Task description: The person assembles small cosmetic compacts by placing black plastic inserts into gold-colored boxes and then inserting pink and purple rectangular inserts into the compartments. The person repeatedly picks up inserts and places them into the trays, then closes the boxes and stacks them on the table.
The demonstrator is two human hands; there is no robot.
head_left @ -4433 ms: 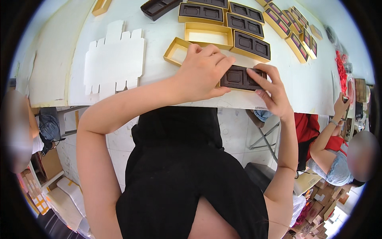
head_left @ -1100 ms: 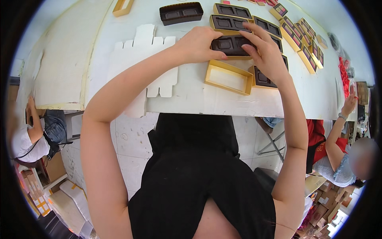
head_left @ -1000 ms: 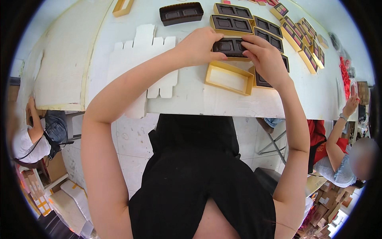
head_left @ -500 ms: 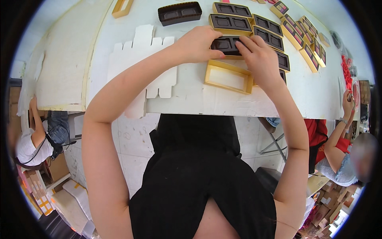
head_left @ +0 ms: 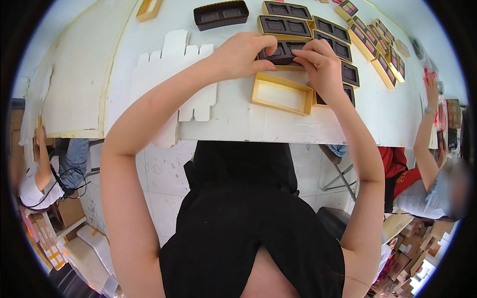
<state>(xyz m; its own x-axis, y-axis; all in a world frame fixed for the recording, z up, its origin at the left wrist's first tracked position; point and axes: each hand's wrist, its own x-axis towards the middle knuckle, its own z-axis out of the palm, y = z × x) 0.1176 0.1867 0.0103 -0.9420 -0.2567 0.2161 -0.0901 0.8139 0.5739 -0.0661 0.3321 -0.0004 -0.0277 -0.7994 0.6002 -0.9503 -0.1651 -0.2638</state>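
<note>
A dark brown two-compartment tray insert (head_left: pixel 282 51) is between my hands, tilted, at the top of a gold card box (head_left: pixel 293 68). My left hand (head_left: pixel 242 53) grips its left end, thumb low and fingers curled above. With finger and thumb pinched together, my right hand (head_left: pixel 322 67) holds the tray's right part. Just nearer to me, a gold box without an insert (head_left: pixel 281 106) lies open side up. Beyond and to the right, several gold boxes with brown inserts, such as this far one (head_left: pixel 284 26), stand side by side.
A loose brown tray (head_left: pixel 221 15) lies at the far left of the boxes. Flat white die-cut card (head_left: pixel 171 74) is left of my hands. Filled boxes (head_left: pixel 382 69) stand at the right. Co-workers sit at both sides; one arm (head_left: pixel 425 119) reaches over the table's right end.
The tray insert now tilts up more between my hands. My right fingers have drawn into a pinch. At the right, the co-worker's arm has reached further out.
</note>
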